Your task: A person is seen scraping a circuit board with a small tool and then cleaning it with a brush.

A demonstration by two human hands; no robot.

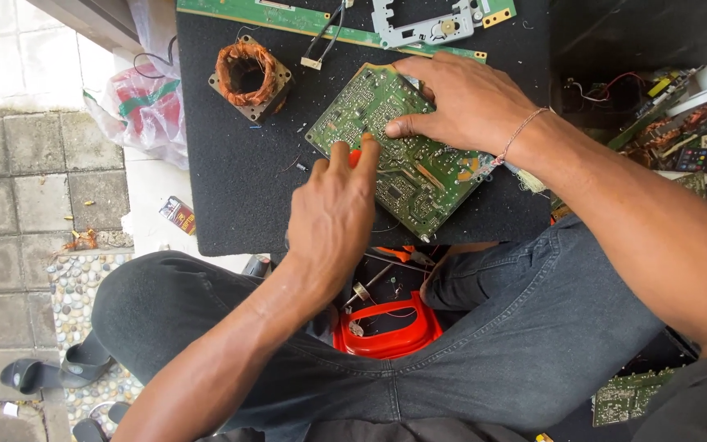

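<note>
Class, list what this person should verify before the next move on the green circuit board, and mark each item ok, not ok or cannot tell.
1. Circuit board lies flat on the black mat: ok.
2. Right hand steadies the board: ok.
3. Left hand grips the orange-handled tool: ok.
4. Tool tip position: cannot tell, hidden.
5. Copper coil lies apart from the board: ok.

An informal electronics repair or salvage spot set outdoors on the ground: a black foam mat serves as the work surface, with grey paving stones left of it, a copper-wound coil on it, and heaped green circuit boards and wired parts to its right.
</note>
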